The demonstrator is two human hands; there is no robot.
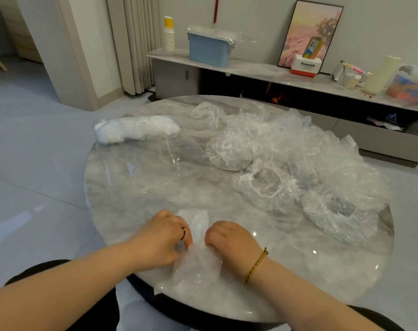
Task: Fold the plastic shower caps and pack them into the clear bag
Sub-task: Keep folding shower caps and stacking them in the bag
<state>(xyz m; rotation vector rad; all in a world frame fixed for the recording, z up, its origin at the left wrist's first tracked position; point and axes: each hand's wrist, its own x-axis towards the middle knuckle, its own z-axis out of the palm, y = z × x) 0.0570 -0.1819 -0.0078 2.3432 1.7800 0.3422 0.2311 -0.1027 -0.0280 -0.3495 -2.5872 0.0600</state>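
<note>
Round and marble-patterned, the desk (155, 187) stands on a pale tiled floor, with a long low shelf (251, 68) behind it at 12 to 2 o'clock carrying a stack of paper cups (169, 34), a blue box (209, 50) and a framed picture (308, 32). At 6 o'clock on the desk, the left hand (165, 235) and right hand (229, 242) sit close together, knuckles up. Their curled fingers (187, 237) pinch a crumpled shower cap (196, 266) that lies flattened between them and runs toward the near edge. The clear bag (141, 158) lies flat at 10 o'clock, with a white bundle of folded caps (136, 130) packed into its far end. A loose pile of unfolded caps (298, 158) spreads from 1 to 4 o'clock, well apart from the hands.
</note>
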